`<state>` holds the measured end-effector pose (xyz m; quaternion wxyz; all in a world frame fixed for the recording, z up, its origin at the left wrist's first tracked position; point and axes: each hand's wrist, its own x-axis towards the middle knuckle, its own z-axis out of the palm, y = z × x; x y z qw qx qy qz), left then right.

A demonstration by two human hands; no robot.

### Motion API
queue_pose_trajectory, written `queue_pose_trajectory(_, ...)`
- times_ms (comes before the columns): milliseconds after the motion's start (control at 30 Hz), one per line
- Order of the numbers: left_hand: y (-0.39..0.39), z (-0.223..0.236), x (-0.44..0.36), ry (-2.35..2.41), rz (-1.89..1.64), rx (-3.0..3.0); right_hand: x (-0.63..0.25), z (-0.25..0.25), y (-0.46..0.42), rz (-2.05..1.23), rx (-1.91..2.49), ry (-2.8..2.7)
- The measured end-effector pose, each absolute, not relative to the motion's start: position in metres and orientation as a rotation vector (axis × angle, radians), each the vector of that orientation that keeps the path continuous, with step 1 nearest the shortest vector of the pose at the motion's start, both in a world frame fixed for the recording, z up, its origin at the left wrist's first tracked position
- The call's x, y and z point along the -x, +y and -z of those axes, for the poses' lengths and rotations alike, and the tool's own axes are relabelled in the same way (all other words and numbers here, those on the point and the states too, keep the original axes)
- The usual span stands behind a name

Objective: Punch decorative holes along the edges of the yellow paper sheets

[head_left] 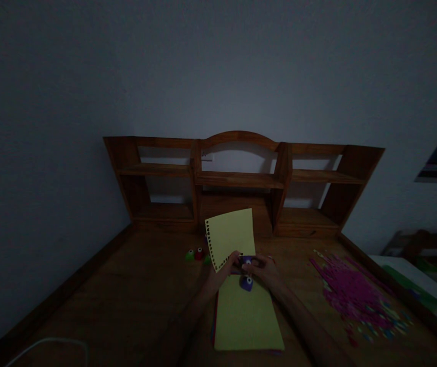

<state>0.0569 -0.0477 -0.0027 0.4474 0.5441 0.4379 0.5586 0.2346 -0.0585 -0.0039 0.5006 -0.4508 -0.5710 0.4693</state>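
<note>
A loose yellow sheet (231,235) with a row of punched holes along its left edge stands tilted above the table. Its lower edge is at my left hand (232,263), whose fingers are closed on it. My right hand (266,269) pinches a purple clip (247,260) with a white eye on it, close to that edge. Whether the clip bites the paper is too dark to tell. Below the hands, a second purple eye clip (246,283) sits at the top of a yellow pad of paper (247,321).
Left of the sheet lie a green eye clip (190,254) and a red eye clip (199,253). Magenta strips (352,290) with small coloured pieces are heaped at the right. A wooden shelf unit (239,179) stands at the back. A white cable (63,340) lies front left.
</note>
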Motion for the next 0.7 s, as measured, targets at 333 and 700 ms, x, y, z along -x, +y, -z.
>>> queue_pose_trajectory(333,-0.046,0.0035,-0.0591,1.081,-1.503,-1.323,-0.2355,0.0045,-0.0587,-1.214,0.999,-1.361)
queue_pose_trajectory(700,-0.0496,0.0024,-0.0589,1.104,-1.489,-1.371,-0.2365,0.0002,-0.0604,-1.218,1.035,-1.383)
